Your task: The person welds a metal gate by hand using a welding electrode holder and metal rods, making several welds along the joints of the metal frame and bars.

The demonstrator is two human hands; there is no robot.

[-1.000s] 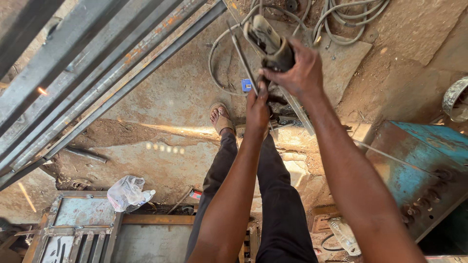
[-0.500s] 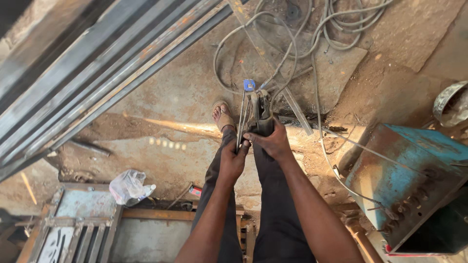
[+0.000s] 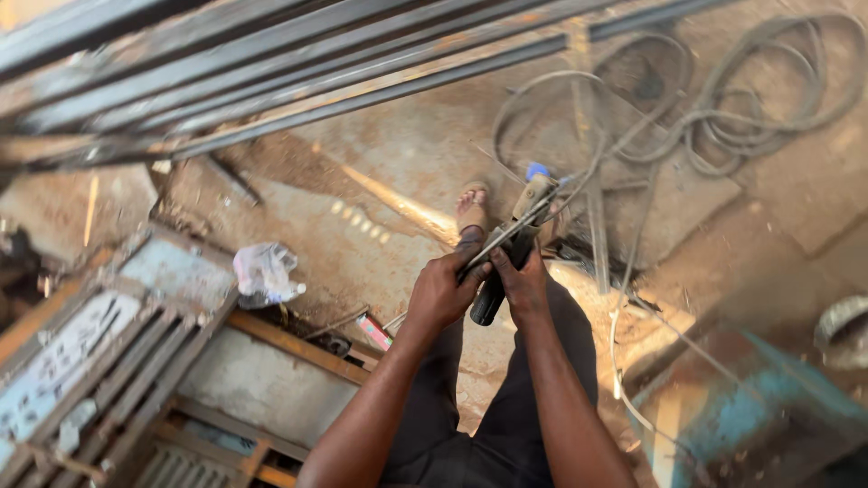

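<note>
Both of my hands meet in front of me over my legs. My right hand [image 3: 520, 280] grips the black handle of a welding electrode holder [image 3: 506, 262], whose jaws point up and away. My left hand [image 3: 445, 289] pinches a thin metal rod [image 3: 506, 237] at the holder's jaws. A grey cable [image 3: 624, 271] trails from the holder down to the floor. My sandalled foot [image 3: 472, 210] shows just beyond my hands.
Long steel bars [image 3: 298, 81] run across the top. Coiled cables [image 3: 723, 99] lie at the upper right. A metal grate frame [image 3: 99, 380] stands at the lower left, a crumpled plastic bag [image 3: 264, 271] beside it. A blue metal box [image 3: 759, 416] sits at the lower right.
My hands have drawn the holder down and closer to my body. The view has swung right and lower, so the bars and the grate frame now fill more of the left.
</note>
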